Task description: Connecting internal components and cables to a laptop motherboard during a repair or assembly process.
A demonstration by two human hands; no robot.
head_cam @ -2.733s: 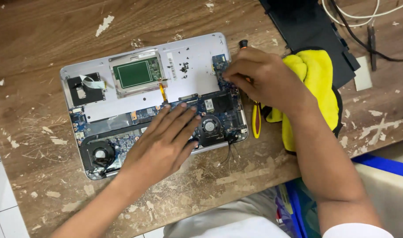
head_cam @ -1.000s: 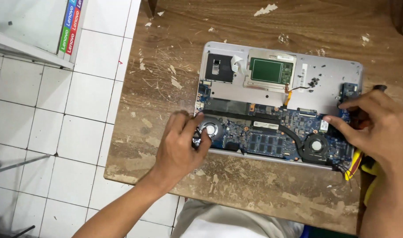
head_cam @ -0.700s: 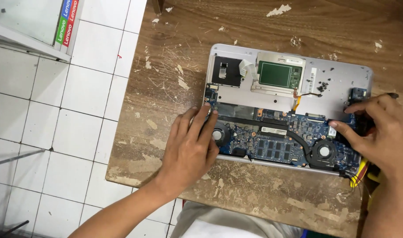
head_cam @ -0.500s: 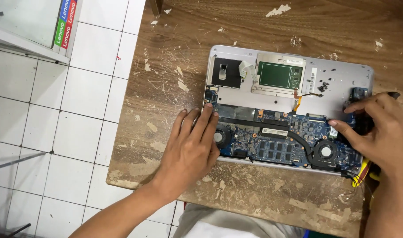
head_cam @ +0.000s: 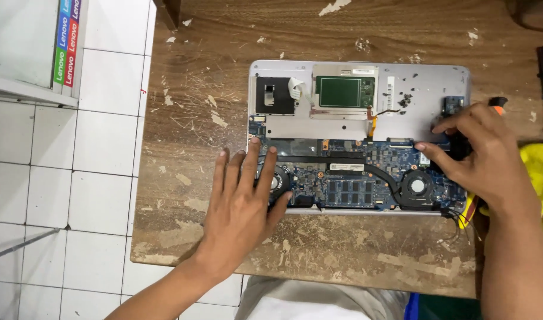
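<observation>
I see a worn wooden tabletop [head_cam: 212, 112], scuffed and flecked with pale chips, with a white tiled floor [head_cam: 64, 178] to its left. On the tabletop lies an opened laptop [head_cam: 357, 136], bottom cover off, its silver shell facing up toward me. The upper half shows a bare metal plate with a green trackpad board [head_cam: 339, 92] in the middle and a black square recess to the left of it. The lower half carries the blue mainboard [head_cam: 348, 181], with a dark heat pipe running across it to a round fan [head_cam: 416, 186] near the right side.

My left hand [head_cam: 244, 204] lies flat with fingers spread, palm down, over the laptop's lower left corner, covering most of the other fan there. My right hand [head_cam: 479, 157] rests on the laptop's right edge, fingers curled and pressed down on the board near the small blue module at the upper right corner. A black tool with an orange tip [head_cam: 497, 104] pokes out just above the knuckles; I cannot tell how the hand grips it. A yellow cloth [head_cam: 541, 178] lies just beside the right wrist. Thin wires [head_cam: 458, 219] trail off the laptop's lower right corner.
</observation>
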